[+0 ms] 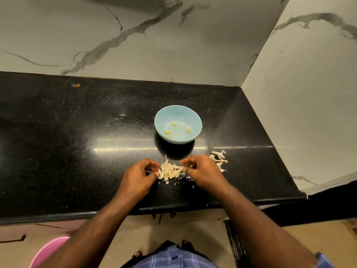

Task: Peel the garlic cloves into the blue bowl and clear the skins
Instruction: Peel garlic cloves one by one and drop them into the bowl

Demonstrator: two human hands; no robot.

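My left hand and right hand pinch at the garlic pile; cloves look small, light, slippery, so I hold their ends.

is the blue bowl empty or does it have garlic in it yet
Not empty: the round light blue bowl stands upright on the black counter with about four small yellowish peeled cloves on its bottom.

Polished black speckled stone counter carries a pale blue round bowl; heap of unpeeled garlic cloves near front edge; papery white skins just right.
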